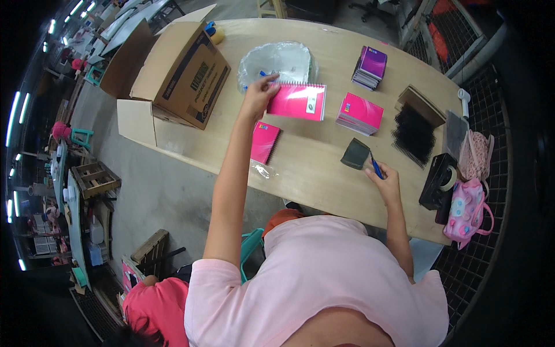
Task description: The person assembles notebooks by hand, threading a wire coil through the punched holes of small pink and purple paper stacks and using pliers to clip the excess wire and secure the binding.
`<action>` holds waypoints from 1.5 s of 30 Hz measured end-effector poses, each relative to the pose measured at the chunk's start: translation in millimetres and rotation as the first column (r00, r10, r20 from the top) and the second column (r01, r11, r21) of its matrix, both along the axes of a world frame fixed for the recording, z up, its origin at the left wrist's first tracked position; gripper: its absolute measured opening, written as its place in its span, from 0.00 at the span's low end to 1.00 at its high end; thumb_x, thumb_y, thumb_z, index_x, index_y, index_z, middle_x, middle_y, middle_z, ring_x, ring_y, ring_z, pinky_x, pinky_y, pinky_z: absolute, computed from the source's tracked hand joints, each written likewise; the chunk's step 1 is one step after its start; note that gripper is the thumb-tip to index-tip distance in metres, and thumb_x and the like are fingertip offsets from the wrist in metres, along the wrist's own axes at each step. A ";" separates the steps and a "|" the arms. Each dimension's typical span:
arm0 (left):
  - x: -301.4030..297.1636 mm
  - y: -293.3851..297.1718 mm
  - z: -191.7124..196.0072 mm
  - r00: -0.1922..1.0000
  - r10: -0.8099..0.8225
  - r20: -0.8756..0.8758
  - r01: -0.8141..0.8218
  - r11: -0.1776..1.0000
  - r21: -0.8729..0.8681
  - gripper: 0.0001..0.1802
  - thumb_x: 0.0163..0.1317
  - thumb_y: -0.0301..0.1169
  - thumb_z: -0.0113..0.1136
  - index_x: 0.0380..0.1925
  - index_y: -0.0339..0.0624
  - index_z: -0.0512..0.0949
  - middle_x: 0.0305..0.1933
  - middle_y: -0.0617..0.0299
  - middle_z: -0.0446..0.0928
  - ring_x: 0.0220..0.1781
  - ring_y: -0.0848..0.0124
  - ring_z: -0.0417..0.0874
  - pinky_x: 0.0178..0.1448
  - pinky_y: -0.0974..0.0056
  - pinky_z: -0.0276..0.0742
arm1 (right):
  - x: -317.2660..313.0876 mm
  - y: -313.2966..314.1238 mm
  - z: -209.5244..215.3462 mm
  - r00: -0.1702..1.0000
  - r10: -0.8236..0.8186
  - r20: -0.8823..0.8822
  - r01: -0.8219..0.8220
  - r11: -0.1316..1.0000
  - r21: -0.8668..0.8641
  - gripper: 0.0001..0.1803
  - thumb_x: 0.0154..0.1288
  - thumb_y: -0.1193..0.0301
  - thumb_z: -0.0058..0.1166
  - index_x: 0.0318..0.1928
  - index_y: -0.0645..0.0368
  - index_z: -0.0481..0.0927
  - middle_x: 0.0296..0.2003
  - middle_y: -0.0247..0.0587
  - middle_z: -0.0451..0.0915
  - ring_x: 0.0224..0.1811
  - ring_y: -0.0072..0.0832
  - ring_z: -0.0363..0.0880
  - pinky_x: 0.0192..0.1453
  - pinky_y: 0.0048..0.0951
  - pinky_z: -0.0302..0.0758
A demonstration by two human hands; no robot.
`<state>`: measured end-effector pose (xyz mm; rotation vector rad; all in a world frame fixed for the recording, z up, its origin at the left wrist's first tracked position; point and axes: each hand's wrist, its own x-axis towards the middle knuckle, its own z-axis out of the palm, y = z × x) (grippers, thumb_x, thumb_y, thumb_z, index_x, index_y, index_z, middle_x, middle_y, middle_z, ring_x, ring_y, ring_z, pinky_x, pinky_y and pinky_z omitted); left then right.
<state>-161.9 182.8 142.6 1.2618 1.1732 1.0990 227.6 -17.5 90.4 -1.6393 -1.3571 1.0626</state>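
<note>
My left hand [258, 97] grips a pink spiral notebook [298, 102] by its upper left corner, wire edge toward the far side. Beside those fingers a small blue item [263, 73] shows; its kind is unclear. A clear plastic bag [277, 61] lies just beyond the notebook. In my right hand [386, 184] is a slim blue-handled tool [377, 168], its tip by a small dark green block-like object [355, 154]. Another pink spiral notebook [265, 142] lies flat near my left forearm, partly hidden by it.
Stacks of pink notebooks [359, 113] and purple notebooks [370, 66] stand on the table [312, 173]. Black wire coils [414, 134], a tape dispenser [437, 182] and a pink pouch [467, 213] line the right side. An open cardboard box [182, 75] is at left; a person in red [156, 306] sits lower left.
</note>
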 end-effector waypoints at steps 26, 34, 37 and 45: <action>-21.7 -125.7 -63.2 0.707 0.475 -0.524 -0.503 0.859 0.101 0.28 0.65 0.33 0.60 0.64 0.34 0.71 0.52 0.36 0.79 0.55 0.49 0.83 0.59 0.53 0.76 | -114.5 20.2 -20.4 0.974 0.009 -0.227 0.029 0.986 0.161 0.22 0.58 0.70 0.71 0.51 0.61 0.77 0.40 0.35 0.75 0.38 0.21 0.76 0.42 0.25 0.77; -41.9 -87.5 -97.8 0.524 0.244 -0.816 -0.338 0.939 0.063 0.25 0.71 0.36 0.46 0.66 0.39 0.69 0.52 0.36 0.79 0.54 0.42 0.81 0.59 0.47 0.74 | 21.6 -8.8 -71.6 0.856 -0.326 0.401 0.259 0.942 0.212 0.30 0.56 0.60 0.72 0.56 0.60 0.77 0.44 0.48 0.76 0.47 0.42 0.77 0.55 0.40 0.74; -39.0 -86.6 -114.5 0.525 0.249 -0.814 -0.346 0.936 0.064 0.24 0.71 0.34 0.47 0.64 0.41 0.71 0.53 0.38 0.78 0.54 0.41 0.79 0.58 0.47 0.74 | 49.2 -24.6 -81.3 0.741 -0.377 0.556 0.280 0.926 0.255 0.31 0.54 0.60 0.72 0.56 0.57 0.77 0.46 0.48 0.75 0.52 0.47 0.73 0.58 0.43 0.71; -22.8 -92.1 -141.0 0.335 0.366 -0.868 -0.405 0.888 0.218 0.19 0.70 0.34 0.49 0.59 0.51 0.79 0.53 0.52 0.72 0.56 0.52 0.72 0.56 0.47 0.74 | 61.7 -19.4 -103.6 0.533 -0.356 0.768 0.176 0.934 0.311 0.30 0.55 0.59 0.69 0.58 0.52 0.78 0.50 0.46 0.72 0.56 0.44 0.70 0.59 0.47 0.69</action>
